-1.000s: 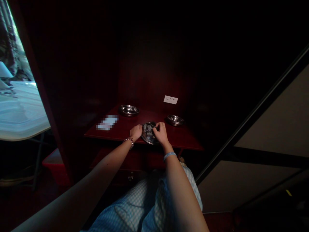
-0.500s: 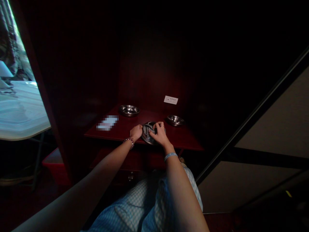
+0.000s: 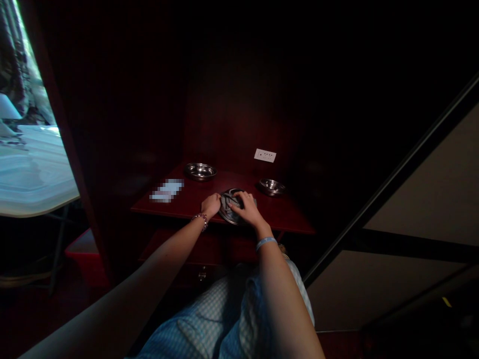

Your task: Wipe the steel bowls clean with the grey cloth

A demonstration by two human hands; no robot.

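A round, shiny metal dish [image 3: 233, 219] sits at the shelf's front edge, between my hands. In it lies something grey and finely patterned with dark curved lines [image 3: 226, 203], too dim to name. My left hand [image 3: 211, 205], with a beaded bracelet at the wrist, is closed at the dish's left rim. Over the dish's right side is my right hand [image 3: 247, 208], its thumb and fingers apart and touching the contents; part of the dish is hidden beneath it. Two more metal dishes stand behind, one at the left [image 3: 200, 172] and a smaller one at the right [image 3: 271, 187].
The dark red shelf [image 3: 239, 180] is set in a deep, dark cabinet. A blurred-out pale item [image 3: 166, 190] lies on its left. On the back wall is a white socket plate [image 3: 265, 155]. A pale table [image 3: 33, 174] and a red bin [image 3: 86, 254] stand to the left.
My right hand's fingers have shifted slightly left and spread from the dish's right side over its contents. My left hand and the dishes have stayed in place.
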